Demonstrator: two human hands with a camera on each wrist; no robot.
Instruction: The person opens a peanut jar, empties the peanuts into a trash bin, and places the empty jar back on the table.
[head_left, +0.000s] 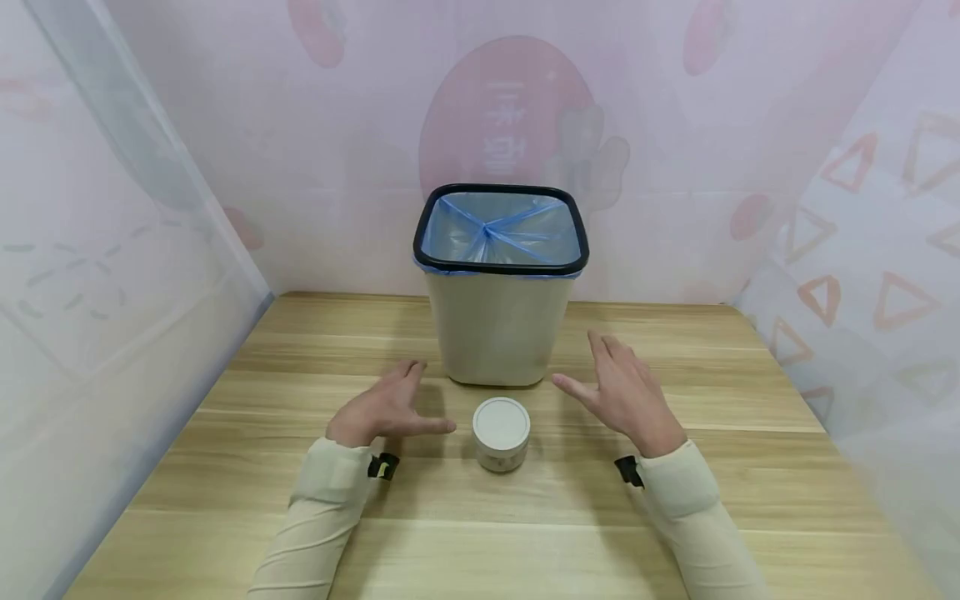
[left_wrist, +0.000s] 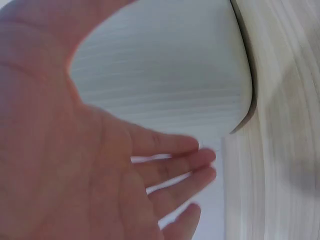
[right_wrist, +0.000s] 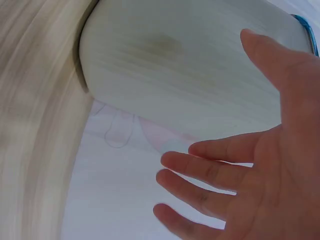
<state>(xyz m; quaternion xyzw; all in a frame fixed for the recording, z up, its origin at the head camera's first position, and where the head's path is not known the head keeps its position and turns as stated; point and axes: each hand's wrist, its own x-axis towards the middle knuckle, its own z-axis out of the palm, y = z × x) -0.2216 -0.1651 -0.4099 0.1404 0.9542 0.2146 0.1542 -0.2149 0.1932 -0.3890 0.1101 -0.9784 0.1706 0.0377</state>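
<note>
A trash can (head_left: 498, 329) with a black rim and a blue-tinted bag liner (head_left: 457, 229) stands upright toward the back of the table. In front of it sits a small round jar (head_left: 501, 435) with a white lid. My left hand (head_left: 390, 408) is to the jar's left, its thumb pointing at the jar with a gap between. On the other side, my right hand (head_left: 624, 392) is spread near the can's lower right. Both wrist views show straight, parted fingers and bare palms facing the trash can (left_wrist: 165, 70). Neither hand holds anything.
The wooden table (head_left: 495, 558) extends around the jar and both forearms. Behind the can hangs a pale pink printed backdrop (head_left: 337, 167). White printed sheets close off the left side (head_left: 112, 333) and the right side (head_left: 885, 350).
</note>
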